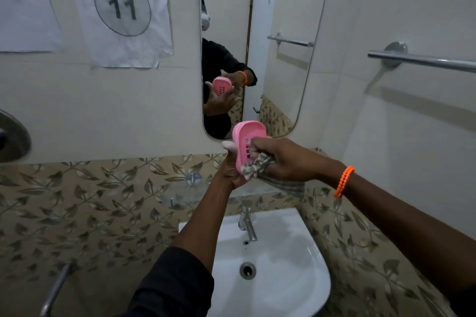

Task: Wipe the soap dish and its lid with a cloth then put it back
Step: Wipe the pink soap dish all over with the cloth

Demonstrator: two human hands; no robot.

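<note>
A pink soap dish [246, 136] with drain slots stands on edge in front of the mirror, above the sink. My left hand [229, 165] grips it from the left and below, thumb up beside its rim. My right hand [280, 159] holds a bunched grey patterned cloth [257, 166] and presses it into the dish's hollow. The cloth's tail hangs below my right wrist. A lid is not visible.
A white sink [283, 265] with a chrome tap [247, 224] lies below my hands. A glass shelf [180, 193] sits on the wall behind. The mirror [283, 33] reflects the dish. A towel rail [422, 59] is mounted at right, a paper sign [121, 8] at left.
</note>
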